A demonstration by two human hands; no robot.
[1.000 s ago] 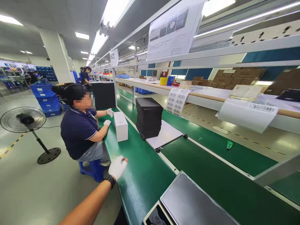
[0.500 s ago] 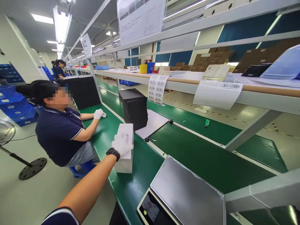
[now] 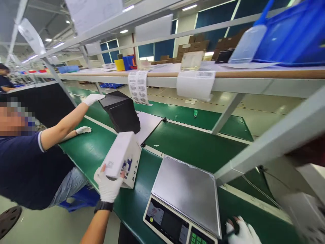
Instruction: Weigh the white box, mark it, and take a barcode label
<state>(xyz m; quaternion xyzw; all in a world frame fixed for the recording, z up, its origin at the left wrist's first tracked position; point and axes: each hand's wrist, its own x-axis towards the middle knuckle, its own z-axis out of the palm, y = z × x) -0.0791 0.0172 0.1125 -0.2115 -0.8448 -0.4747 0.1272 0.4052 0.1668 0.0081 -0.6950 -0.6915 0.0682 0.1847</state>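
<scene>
**One-handed box, tilted over the belt**

The gloved left hand (image 3: 108, 184) grips the white box (image 3: 122, 157) by its near end, tilted above the green belt (image 3: 188, 145), beside the scale (image 3: 186, 189). It could slip. Whether the right hand (image 3: 242, 232) grips anything, I cannot tell.

The right hand (image 3: 242, 232) is cut off by the bottom edge, its grip hidden.

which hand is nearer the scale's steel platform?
Right. The right hand rests just beside the platform corner; the left hand grips the white box, farther off.
</scene>
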